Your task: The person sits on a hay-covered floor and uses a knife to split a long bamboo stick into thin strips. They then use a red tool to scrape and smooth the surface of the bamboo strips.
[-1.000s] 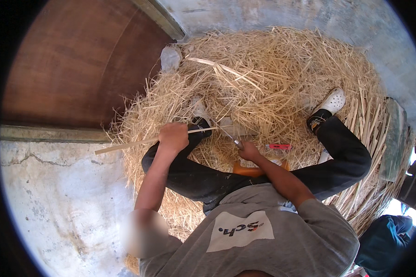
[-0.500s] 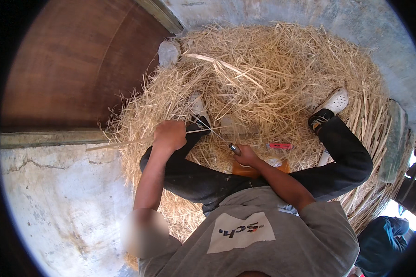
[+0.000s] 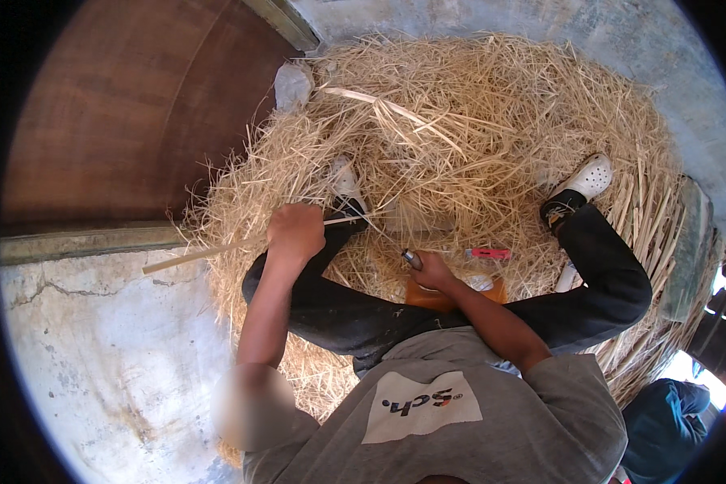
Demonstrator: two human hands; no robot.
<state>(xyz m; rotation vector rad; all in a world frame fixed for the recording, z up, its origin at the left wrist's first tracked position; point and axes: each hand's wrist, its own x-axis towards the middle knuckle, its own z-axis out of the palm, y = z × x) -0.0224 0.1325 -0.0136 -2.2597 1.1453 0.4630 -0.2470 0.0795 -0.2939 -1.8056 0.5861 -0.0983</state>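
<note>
Fabric of the grey shirt is seen nearest the camera, with both forearms extended forward beyond it. The right hand is closed around a metal-ended tool; whether the thin line running from its tip toward the left is a blade or a loose strand cannot be told. The left hand is closed in a fist around a pale strip, which is held across the left shin, one end projecting well out to the left, the short end directed at the tool.

For good control, the strip should be gripped firmly and held flat, without twist. The tool should be drawn at a shallow, even angle, and any edge should be directed away from the left fingers and the leg.

Between the black trousers, an orange object is partly covered by the right forearm. Just beyond it, a red object is laid on the straw. Pale shoes are planted farther out. The heap is bounded by a brown panel and a stained wall.
</note>
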